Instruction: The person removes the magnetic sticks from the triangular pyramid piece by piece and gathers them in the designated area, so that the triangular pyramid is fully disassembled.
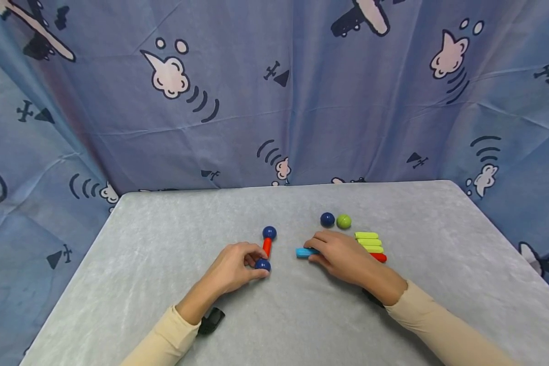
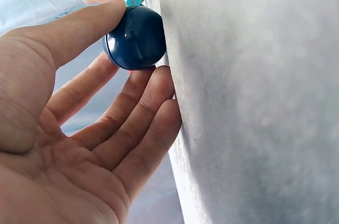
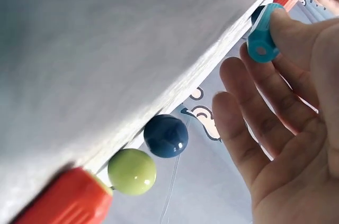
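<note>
My left hand [image 1: 235, 268] pinches a dark blue ball [image 2: 136, 38] between thumb and fingers. From that ball a red rod [image 1: 267, 247] runs away from me to a second dark blue ball [image 1: 269, 233]. To the right, my right hand [image 1: 340, 254] grips a light blue rod [image 3: 263, 33] between thumb and fingertips. One end of this rod [image 1: 303, 252] points left, toward the red rod, with a gap between them. In the right wrist view a round hole shows in the rod's near end.
Beyond my right hand, another dark blue ball [image 1: 327, 219] sits beside a green ball [image 1: 344, 221]. Several yellow-green rods [image 1: 368, 242] lie side by side right of the hand, with a red rod [image 1: 378, 257] partly hidden. A patterned curtain [image 1: 238, 101] hangs behind the grey table [image 1: 164, 218].
</note>
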`<action>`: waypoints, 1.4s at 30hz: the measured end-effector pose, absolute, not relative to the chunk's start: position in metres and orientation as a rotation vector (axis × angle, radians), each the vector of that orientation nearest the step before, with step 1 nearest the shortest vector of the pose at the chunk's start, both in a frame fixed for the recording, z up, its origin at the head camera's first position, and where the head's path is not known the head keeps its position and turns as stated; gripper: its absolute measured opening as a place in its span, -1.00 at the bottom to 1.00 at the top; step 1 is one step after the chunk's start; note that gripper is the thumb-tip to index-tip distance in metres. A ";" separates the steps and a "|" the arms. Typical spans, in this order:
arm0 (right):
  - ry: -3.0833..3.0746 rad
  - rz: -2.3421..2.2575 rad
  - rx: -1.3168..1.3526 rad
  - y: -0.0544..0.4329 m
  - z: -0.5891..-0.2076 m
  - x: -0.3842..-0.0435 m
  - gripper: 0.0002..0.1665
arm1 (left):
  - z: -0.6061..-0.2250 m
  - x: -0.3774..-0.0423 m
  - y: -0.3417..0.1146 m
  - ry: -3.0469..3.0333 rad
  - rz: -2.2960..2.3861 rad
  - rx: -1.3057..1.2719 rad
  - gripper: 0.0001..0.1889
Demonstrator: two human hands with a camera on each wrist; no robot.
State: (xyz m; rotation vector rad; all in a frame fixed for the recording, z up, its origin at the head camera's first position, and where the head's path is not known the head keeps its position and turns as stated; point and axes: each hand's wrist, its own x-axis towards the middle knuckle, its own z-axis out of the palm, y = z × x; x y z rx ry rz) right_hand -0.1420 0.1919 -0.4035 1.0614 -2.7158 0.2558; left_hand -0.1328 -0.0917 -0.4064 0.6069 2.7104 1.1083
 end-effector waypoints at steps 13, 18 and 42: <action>-2.649 0.275 1.089 0.210 -0.406 -0.139 -0.74 | -0.405 -0.134 -0.093 2.709 1.120 0.615 -0.76; -2.610 0.271 1.093 0.217 -0.405 -0.136 -0.75 | -0.405 -0.135 -0.093 2.706 1.127 0.614 -0.76; -2.548 0.240 1.021 0.257 -0.406 -0.117 -0.68 | -0.407 -0.132 -0.093 2.706 1.139 0.627 -0.77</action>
